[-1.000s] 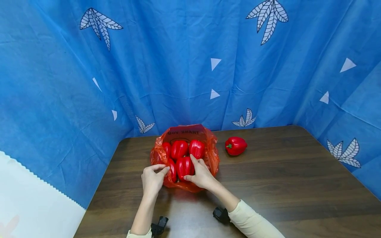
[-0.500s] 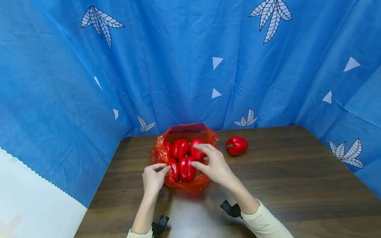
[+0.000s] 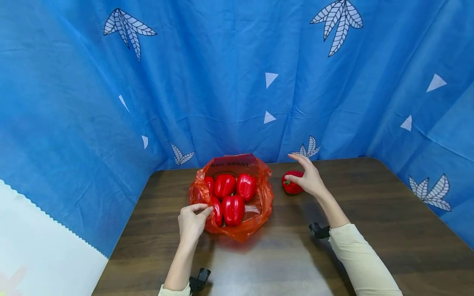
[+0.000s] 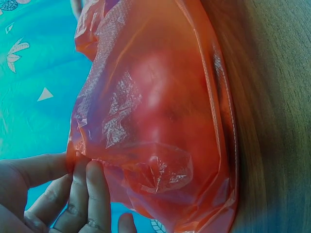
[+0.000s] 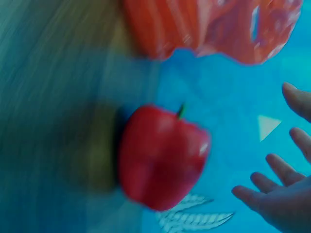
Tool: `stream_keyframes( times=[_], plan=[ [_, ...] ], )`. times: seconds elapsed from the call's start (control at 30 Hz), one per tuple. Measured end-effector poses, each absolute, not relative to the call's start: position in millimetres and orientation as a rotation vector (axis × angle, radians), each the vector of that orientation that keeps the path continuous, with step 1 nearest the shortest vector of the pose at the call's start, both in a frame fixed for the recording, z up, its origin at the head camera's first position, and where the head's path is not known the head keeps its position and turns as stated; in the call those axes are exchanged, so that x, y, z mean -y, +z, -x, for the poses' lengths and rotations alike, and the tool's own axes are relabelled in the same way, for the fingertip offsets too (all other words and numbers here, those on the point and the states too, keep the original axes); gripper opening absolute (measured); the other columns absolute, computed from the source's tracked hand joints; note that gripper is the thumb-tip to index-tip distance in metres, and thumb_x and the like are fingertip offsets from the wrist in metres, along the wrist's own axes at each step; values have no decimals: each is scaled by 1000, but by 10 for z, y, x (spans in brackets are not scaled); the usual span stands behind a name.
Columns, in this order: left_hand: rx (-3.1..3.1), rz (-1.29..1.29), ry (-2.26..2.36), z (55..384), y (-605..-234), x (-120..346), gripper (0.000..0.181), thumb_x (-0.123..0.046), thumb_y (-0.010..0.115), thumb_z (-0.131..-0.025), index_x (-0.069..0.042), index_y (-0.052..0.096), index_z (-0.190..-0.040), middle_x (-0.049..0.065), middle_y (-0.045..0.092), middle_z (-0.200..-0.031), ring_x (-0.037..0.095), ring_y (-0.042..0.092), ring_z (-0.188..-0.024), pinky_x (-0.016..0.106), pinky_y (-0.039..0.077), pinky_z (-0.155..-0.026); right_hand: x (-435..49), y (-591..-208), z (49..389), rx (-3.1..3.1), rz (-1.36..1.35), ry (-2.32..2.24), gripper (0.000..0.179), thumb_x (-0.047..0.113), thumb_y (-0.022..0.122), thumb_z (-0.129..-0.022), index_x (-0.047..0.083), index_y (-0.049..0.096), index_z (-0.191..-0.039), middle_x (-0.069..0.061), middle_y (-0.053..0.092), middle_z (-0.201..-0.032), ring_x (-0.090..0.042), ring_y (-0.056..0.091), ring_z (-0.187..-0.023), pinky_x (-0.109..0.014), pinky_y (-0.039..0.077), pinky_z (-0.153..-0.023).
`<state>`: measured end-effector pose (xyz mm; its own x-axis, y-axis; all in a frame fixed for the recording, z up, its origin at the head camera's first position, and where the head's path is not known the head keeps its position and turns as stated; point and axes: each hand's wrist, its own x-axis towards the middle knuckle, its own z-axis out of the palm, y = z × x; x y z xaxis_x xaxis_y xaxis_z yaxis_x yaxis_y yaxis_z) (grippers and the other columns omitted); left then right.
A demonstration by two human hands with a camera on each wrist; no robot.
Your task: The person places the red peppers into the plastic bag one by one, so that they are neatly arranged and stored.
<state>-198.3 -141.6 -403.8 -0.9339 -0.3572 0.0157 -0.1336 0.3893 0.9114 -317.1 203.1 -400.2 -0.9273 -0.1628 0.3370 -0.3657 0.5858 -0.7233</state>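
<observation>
A red translucent plastic bag [image 3: 264, 185] stands with its mouth spread on the table, several red bell peppers [image 3: 233, 210] inside it. My left hand [image 3: 192, 224] pinches the bag's rim at its near left side; the left wrist view shows thumb and fingertips [image 4: 97, 170] meeting on the thin film. One bell pepper [image 5: 163, 158] lies on its side on the table, right of the bag. Over it hovers my right hand [image 3: 311, 179], thumb and fingers spread apart and holding nothing. In the head view that hand partly covers the lone pepper.
The dark wooden table [image 3: 370, 213] runs up to a blue patterned curtain [image 3: 229, 82] at the back and sides. A white cloth or panel [image 3: 40, 255] with a scalloped edge is at the left. Black wrist camera mounts [image 3: 200, 279] sit on both wrists.
My right hand has left the pepper in the bag and moved right, over the lone pepper outside. The left hand has stayed at the bag's rim.
</observation>
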Motion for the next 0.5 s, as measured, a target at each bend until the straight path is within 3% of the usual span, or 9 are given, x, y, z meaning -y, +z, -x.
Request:
stream_keyframes(
  times=[0.2, 0.4, 0.5],
  plan=[
    [2435, -434, -1555, 1993, -4049, 1411, 15, -14, 76, -84, -1, 77, -92, 8, 73, -74, 13, 61, -67, 26, 47, -59, -2248, -4176, 3316, 2753, -414, 1250, 78, 13, 76, -83, 10, 36, -150, -21, 29, -156, -44, 25, -142, -66, 34, -104],
    [2440, -436, -1563, 1990, -4052, 1414, 16, -14, 75, -84, -1, 77, -93, 8, 73, -76, 13, 60, -68, 26, 47, -60, -2349, -4305, 3355, 2859, -376, 1287, 82, 10, 76, -82, 9, 33, -152, -25, 34, -153, -46, 37, -133, -60, 43, -100],
    [2436, -436, -1570, 1989, -4052, 1416, 17, -14, 75, -84, -1, 77, -94, 9, 73, -76, 13, 62, -67, 26, 48, -60, -2366, -4348, 3357, 2878, -370, 1255, 80, 8, 76, -82, 9, 35, -151, -25, 38, -150, -46, 39, -131, -61, 41, -102]
  ],
)
